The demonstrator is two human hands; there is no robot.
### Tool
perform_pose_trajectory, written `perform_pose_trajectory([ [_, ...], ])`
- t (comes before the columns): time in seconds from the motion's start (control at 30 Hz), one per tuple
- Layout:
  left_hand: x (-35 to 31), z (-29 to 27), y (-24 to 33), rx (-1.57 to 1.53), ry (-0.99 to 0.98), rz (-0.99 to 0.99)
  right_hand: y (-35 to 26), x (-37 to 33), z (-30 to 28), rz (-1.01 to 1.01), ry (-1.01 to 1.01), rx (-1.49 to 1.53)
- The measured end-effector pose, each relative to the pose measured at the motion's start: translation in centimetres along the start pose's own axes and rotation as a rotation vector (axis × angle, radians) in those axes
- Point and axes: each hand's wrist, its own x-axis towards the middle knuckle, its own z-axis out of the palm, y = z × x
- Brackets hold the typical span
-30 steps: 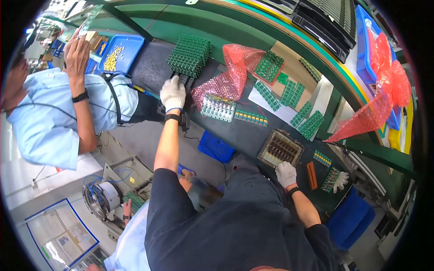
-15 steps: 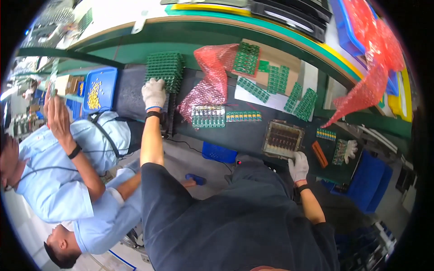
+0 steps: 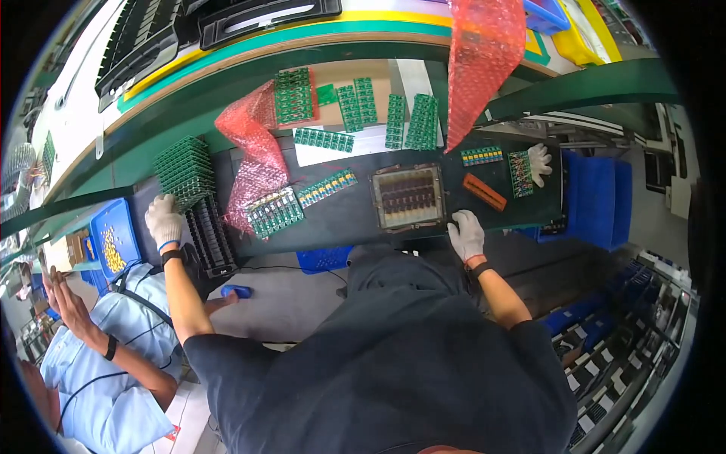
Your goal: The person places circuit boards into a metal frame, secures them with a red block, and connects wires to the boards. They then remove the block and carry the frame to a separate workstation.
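Observation:
My left hand, in a white glove, has its fingers bent against the near corner of a tall stack of green circuit boards. Beside that hand a black slotted rack extends toward the bench's front edge. At the bench edge, my gloved right hand rests with its fingers loosely apart and nothing in it. Just left of it lies a metal-framed fixture with a row of dark slots inside. Two populated board panels lie between the stack and the fixture.
Red bubble wrap lies across the bench; another sheet hangs from the shelf. Several green panels lie at the back. An orange bar, small panel and glove lie right. A co-worker is at left.
My view has swung right, shifting the bench leftward in the picture. My right hand has come slightly away from the fixture's corner. My left hand remains at the board stack; more of the black rack shows.

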Motion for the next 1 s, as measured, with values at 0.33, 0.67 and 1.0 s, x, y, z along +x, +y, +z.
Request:
perform_pose_trajectory([
  [0.33, -10.9, -10.0, 7.8, -1.281, 0.207, -0.438, -9.0, 5.3, -4.9, -0.165, -0.280, 0.285],
  [0.67, -19.2, -7.3, 41.3, -2.290, -0.305, -0.768, -12.7, 13.0, -3.7, -0.184, -0.906, 0.907],
  [1.0, -24.5, -2.9, 54.2, -2.362, -0.265, -1.184, -8.7, 17.0, 0.6, -0.392, -1.067, 0.440],
])
